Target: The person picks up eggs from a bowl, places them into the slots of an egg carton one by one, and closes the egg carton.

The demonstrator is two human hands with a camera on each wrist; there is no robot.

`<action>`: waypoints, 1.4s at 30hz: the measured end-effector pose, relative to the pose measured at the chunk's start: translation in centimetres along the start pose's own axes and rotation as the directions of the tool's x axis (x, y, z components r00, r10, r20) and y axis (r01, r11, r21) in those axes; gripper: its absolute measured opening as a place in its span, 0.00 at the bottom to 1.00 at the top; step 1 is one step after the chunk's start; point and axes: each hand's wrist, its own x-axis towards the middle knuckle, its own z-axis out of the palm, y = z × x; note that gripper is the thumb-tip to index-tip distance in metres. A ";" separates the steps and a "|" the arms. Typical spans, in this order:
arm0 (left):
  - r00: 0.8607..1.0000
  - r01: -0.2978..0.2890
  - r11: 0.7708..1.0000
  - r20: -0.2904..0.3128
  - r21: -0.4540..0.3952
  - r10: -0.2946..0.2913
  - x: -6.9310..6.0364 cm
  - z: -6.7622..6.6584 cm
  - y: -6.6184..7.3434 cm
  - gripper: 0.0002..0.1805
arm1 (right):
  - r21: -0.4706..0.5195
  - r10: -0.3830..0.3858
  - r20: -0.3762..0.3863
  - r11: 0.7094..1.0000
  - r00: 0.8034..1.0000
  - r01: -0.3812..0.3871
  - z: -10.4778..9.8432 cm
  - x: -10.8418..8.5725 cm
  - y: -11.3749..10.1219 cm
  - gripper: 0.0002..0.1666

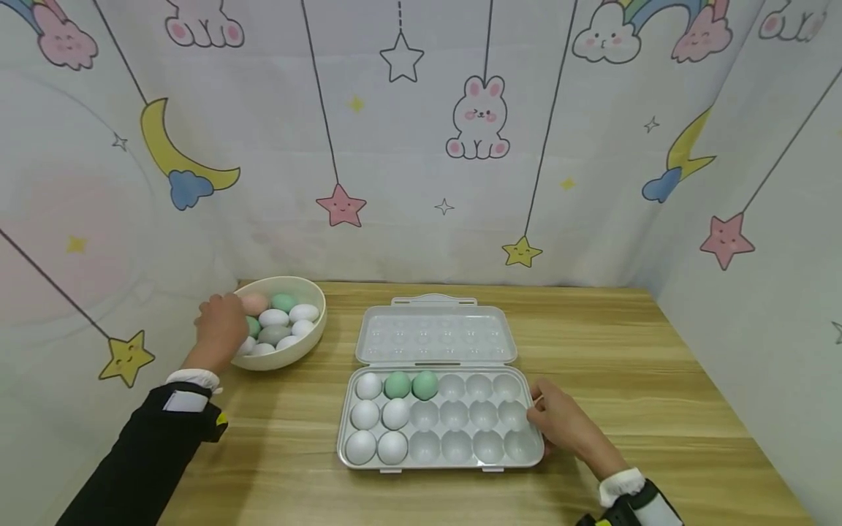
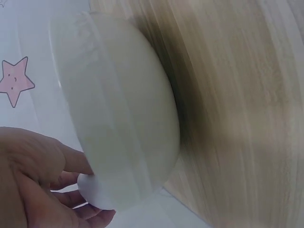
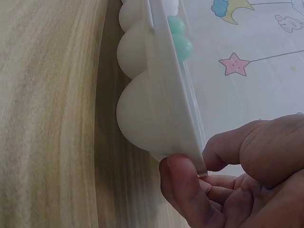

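Observation:
At the left rim of a cream bowl (image 1: 316, 349) of white, green, grey and pinkish eggs is my left hand (image 1: 222, 329). In the left wrist view its fingers curl round a white egg (image 2: 94, 191) beside the bowl wall (image 2: 123, 109); the head view hides this egg. My right hand (image 1: 564, 418) pinches the right edge of a clear plastic egg box (image 1: 454, 464), its lid (image 1: 435, 332) folded back flat. White eggs (image 1: 361, 446) fill the box's left part, and two green eggs (image 1: 411, 384) sit in the back row. Cups on the right are vacant.
The wooden table (image 1: 592, 329) carries both containers. A white printed curtain (image 1: 408, 146) hangs behind the table and along both sides, close to the bowl at the left.

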 end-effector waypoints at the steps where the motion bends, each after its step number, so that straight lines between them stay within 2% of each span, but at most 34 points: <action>1: 1.000 -0.006 1.000 -0.021 -0.019 0.006 -0.1 -0.1 0.0 0.13 | 0.003 0.000 0.000 1.000 1.000 0.000 0.0 0.0 0.0 0.10; 6: 0.996 -0.055 0.986 -0.076 -0.157 0.043 -0.3 -0.9 -0.1 0.18 | 0.017 -0.003 -0.005 1.000 1.000 0.003 0.1 0.0 0.2 0.10; 12: 1.000 -0.018 0.948 -0.023 -0.318 0.012 -0.8 -3.1 1.5 0.24 | 0.030 -0.017 -0.009 0.999 1.000 0.017 0.2 0.0 0.3 0.10; 15: 1.000 0.005 0.928 0.008 -0.372 -0.002 -1.2 -4.3 2.7 0.26 | 0.032 -0.011 -0.012 0.999 1.000 0.012 0.3 0.0 0.3 0.10; 18: 1.000 0.001 0.908 0.018 -0.418 0.007 -1.7 -5.3 4.1 0.27 | 0.035 -0.011 -0.014 0.999 1.000 0.012 0.3 0.0 0.3 0.10; 24: 0.998 -0.055 0.874 -0.017 -0.482 0.053 -3.6 -7.3 7.3 0.26 | 0.031 -0.012 -0.011 0.999 1.000 0.012 0.4 0.0 0.4 0.10; 32: 0.992 -0.124 0.856 -0.041 -0.501 0.120 -5.9 -9.1 11.7 0.24 | 0.013 0.002 -0.008 1.000 1.000 -0.002 0.2 0.0 0.4 0.11; 36: 0.981 -0.187 0.836 -0.053 -0.517 0.186 -7.0 -9.4 13.4 0.22 | 0.014 0.007 -0.006 1.000 1.000 -0.007 0.2 0.0 0.3 0.11; 40: 0.960 -0.267 0.806 -0.069 -0.528 0.272 -8.2 -9.2 15.0 0.22 | 0.005 0.013 -0.006 1.000 1.000 -0.013 0.2 0.0 0.1 0.11; 42: 0.949 -0.297 0.782 -0.076 -0.549 0.307 -8.7 -9.0 15.8 0.22 | -0.001 0.015 -0.008 1.000 1.000 -0.015 0.1 0.1 0.0 0.11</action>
